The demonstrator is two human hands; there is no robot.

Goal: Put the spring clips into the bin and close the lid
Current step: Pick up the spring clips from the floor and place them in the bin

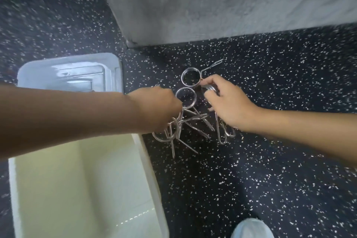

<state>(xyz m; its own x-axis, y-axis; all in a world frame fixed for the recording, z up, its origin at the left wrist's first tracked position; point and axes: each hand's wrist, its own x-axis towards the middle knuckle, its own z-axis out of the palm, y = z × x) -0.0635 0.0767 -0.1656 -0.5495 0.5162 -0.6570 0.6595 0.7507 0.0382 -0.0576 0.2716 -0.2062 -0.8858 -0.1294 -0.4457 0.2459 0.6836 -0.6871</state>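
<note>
Several silver wire spring clips (186,98) lie on the dark speckled floor, to the right of an open white bin (146,164). My left hand (158,106) reaches across the bin and is closed around a bunch of clips (172,131) whose rings and handles hang below it. My right hand (226,102) grips a clip; its ring shows at the fingers and its long handles (222,131) stick out beneath the palm. One more clip (191,77) lies just beyond its fingertips. The bin's white lid (116,67) lies open on the floor behind the bin.
A grey concrete wall corner (173,15) rises right behind the clips. A pale blue shoe cover (251,228) shows at the bottom edge. The speckled floor (270,160) stretches to the right and front.
</note>
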